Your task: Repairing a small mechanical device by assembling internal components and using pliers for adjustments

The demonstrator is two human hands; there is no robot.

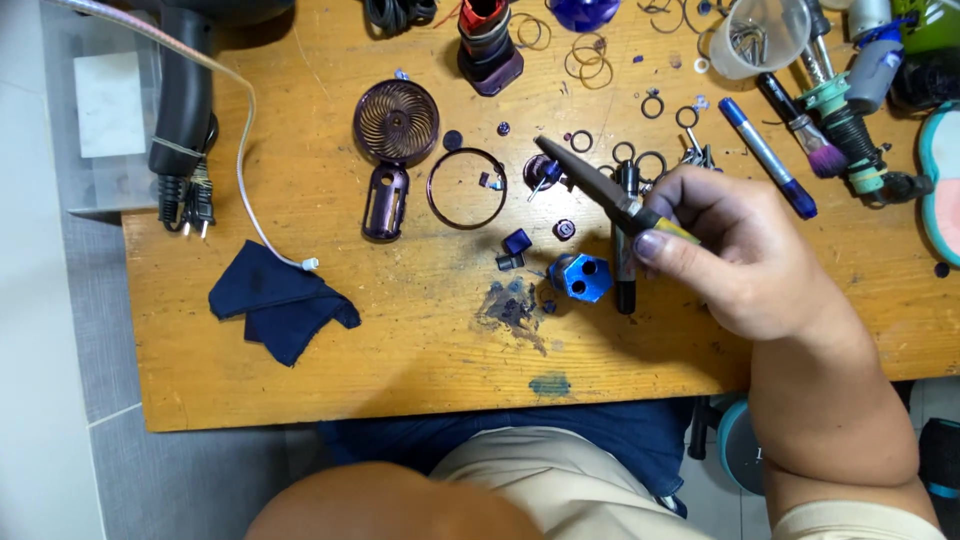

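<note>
The right hand (745,255) was closed around the handles of thin pliers (590,180), their tips just above the ring (467,188). Stiff, light steel, probably slippery; best held by the handles. The left hand was out of view.

We could not see the pliers' (600,188) handles, buried inside the right hand (740,250). Our left arm (390,505) was only a blur at the bottom edge, its hand out of view. The top edge cut off the clear plastic cup (760,35), and the right edge cropped the teal-rimmed pink object (943,185).
</note>
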